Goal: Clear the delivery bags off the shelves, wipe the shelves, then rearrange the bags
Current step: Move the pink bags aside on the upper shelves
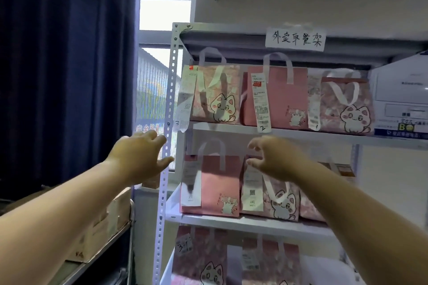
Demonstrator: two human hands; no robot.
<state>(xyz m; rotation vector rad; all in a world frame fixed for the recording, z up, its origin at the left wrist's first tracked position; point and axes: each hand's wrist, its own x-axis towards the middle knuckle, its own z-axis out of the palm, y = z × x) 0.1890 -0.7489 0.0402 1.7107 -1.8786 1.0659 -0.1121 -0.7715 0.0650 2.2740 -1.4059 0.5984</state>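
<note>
2 loosely spread, empty: left hand (139,157), right hand (276,157) | bags (220,183) on shelf (231,219) behind right hand

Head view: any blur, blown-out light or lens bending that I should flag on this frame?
Head view: the window is blown out white, the curtain beside it nearly black; left hand and right hand look soft-edged; the shelf post bows from wide-angle distortion; the bottom bags are blurrier than the top bags.
</note>
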